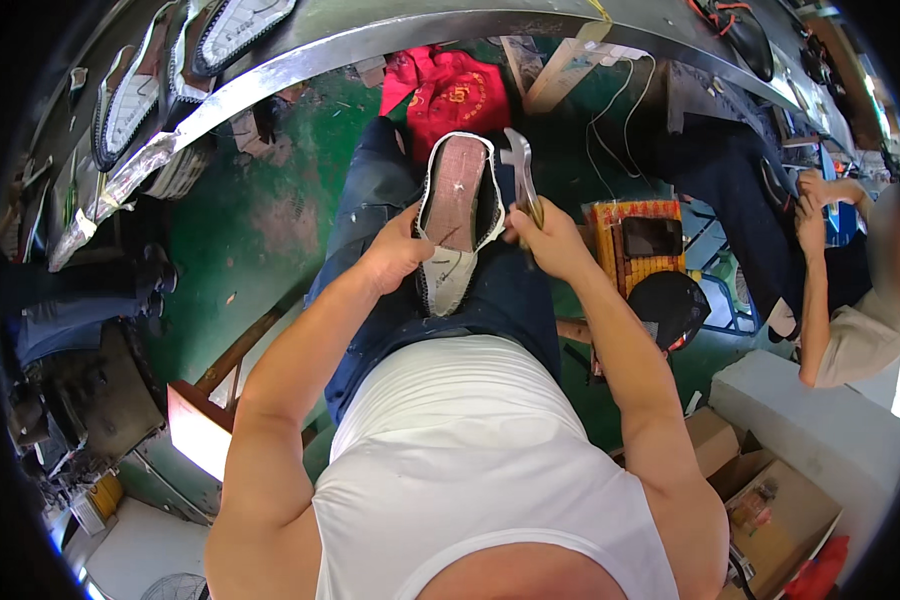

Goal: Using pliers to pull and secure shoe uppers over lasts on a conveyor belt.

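Note:
A shoe upper on a last lies bottom up over my lap, with its reddish-brown insole showing and a pale, turned-in edge around it. My left hand is closed on the shoe's left side, thumb over the edge near the pale end. In my right hand is a pair of lasting pliers, gripped by the handles. Their metal head points away from me, just right of the shoe and seemingly apart from it. Whether the jaws are apart cannot be made out.
A metal-edged bench curves across the far side, bearing several similar shoes at left and a dark shoe at right. Red cloth lies beneath. A phone rests right of my legs; a co-worker's arm is farther right.

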`<state>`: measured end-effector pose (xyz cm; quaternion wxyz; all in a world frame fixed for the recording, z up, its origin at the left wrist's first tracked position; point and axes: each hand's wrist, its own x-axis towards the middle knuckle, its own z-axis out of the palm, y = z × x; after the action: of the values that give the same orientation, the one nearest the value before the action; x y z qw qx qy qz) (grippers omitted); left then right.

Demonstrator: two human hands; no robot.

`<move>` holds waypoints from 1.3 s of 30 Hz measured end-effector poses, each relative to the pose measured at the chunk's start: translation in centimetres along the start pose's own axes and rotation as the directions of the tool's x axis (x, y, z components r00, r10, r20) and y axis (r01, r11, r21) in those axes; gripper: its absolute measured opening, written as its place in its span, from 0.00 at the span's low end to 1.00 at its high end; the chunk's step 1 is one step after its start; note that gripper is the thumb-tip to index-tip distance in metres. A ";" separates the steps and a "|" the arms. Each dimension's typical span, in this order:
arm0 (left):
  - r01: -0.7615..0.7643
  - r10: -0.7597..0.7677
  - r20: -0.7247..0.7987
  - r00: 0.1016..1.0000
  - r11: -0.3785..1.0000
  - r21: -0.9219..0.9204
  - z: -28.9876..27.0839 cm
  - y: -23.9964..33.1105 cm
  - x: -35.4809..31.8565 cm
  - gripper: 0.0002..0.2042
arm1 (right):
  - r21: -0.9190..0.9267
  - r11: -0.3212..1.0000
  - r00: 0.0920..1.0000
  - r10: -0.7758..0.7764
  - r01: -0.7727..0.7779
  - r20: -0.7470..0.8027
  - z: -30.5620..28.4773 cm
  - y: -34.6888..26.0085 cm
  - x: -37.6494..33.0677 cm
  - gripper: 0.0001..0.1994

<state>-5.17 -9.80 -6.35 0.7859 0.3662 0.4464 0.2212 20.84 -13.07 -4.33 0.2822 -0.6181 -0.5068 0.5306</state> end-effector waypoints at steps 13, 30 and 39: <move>-0.155 0.149 0.061 0.987 0.982 0.109 1.5 -2.6 -1.5 0.50 | -0.739 0.437 0.838 -0.442 0.513 0.320 -0.7 -2.7 -3.6 0.23; -0.187 0.159 0.112 0.981 0.934 0.306 0.8 -3.8 -0.8 0.55 | -0.597 0.587 0.836 -0.418 0.547 0.355 0.0 -2.9 -3.0 0.12; -0.038 0.024 -0.041 0.999 0.922 -0.385 3.5 -0.8 -1.2 0.38 | -0.747 0.541 0.786 0.231 0.385 0.573 -0.6 -8.8 -0.2 0.15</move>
<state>-2.74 -12.43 -5.20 0.8310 0.2076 0.4023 0.3234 18.57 -10.26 3.75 -0.2031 -0.4434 -0.7869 0.3781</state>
